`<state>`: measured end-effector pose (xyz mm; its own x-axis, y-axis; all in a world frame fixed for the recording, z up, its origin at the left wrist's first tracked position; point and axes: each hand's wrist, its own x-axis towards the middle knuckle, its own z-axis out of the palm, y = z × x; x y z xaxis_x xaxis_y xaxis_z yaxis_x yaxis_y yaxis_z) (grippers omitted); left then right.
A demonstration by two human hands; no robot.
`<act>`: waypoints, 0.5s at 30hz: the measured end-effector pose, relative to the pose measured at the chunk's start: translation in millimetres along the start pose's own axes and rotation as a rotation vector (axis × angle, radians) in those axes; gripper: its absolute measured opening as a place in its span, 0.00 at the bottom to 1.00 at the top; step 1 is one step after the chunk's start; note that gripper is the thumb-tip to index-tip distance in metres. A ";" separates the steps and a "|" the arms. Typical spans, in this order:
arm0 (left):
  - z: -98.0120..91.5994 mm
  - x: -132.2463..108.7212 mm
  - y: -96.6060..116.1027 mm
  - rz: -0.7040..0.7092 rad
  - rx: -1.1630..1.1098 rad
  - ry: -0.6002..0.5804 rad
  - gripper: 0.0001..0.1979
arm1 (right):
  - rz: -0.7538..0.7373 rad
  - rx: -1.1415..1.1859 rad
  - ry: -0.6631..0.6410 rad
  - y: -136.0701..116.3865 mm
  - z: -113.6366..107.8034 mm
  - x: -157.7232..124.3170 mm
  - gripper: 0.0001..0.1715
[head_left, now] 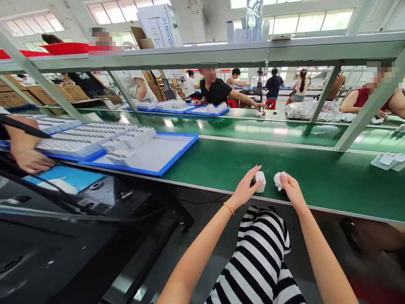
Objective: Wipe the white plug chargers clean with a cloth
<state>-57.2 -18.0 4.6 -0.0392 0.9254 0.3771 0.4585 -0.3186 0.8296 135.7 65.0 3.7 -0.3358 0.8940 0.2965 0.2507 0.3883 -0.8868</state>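
Note:
Near the front edge of the green belt (218, 162), my left hand (247, 184) grips a small white box-shaped plastic piece (260, 181) between thumb and fingers. My right hand (291, 188) is closed around a crumpled white cloth (278, 180), a short gap to the right of the piece. Whether the plastic piece touches the belt I cannot tell. Part of the cloth is hidden by my fingers.
To the left, a blue-rimmed tray (180, 150) carries several white pieces. A co-worker's hand (30, 158) rests by a black machine (104, 245). White pieces (388, 161) lie at the right. Slanted green posts (363, 109) hold a shelf (221, 56) above.

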 end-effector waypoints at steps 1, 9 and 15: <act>1.4 -0.1 0.9 0.000 0.011 0.024 0.28 | -0.002 0.005 0.003 0.8 0.0 0.2 0.34; 22.1 2.4 17.7 -0.119 0.228 0.173 0.38 | 0.017 0.064 0.067 3.4 -1.0 2.8 0.30; 5.1 4.3 4.2 -0.111 0.151 0.128 0.40 | 0.042 -0.045 0.073 -1.7 1.1 -0.2 0.27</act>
<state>-50.9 -14.4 7.6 -0.2046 0.9166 0.3436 0.5722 -0.1728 0.8017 134.3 63.9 4.8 -0.2576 0.9230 0.2859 0.3045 0.3583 -0.8825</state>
